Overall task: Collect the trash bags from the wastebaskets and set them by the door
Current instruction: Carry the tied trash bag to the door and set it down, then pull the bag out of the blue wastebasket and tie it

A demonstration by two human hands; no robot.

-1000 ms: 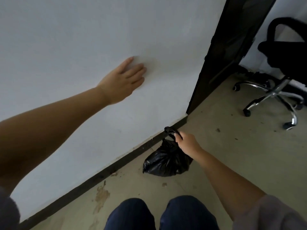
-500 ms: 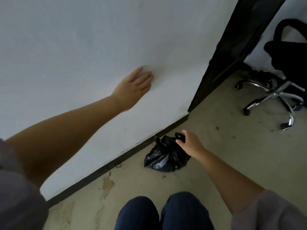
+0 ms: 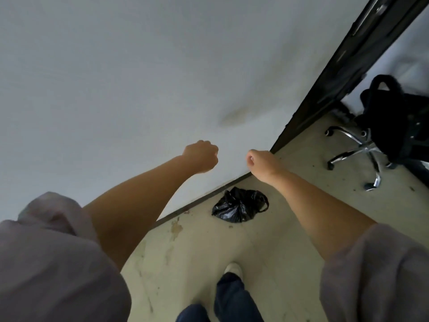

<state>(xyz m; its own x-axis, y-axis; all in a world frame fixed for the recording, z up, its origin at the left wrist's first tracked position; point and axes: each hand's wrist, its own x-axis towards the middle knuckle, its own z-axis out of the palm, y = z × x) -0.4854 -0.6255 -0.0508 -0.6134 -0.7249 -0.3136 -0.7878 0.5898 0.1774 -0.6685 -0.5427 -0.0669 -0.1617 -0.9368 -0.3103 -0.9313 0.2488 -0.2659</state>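
A small black trash bag lies on the concrete floor against the dark baseboard, its handle loop slack at the right. Nothing touches it. My left hand is raised in front of the white wall, fingers curled into a fist with nothing in it. My right hand hovers well above the bag, also curled and holding nothing. The black door stands just right of the bag.
A black office chair on a chrome wheeled base stands beyond the door at the right. The white wall fills the left and top. My legs and one white shoe are on the stained floor below the bag.
My right hand let go of the bag and rose away from it. My left hand came off the wall and curled into a fist. The view rose as I stood up.
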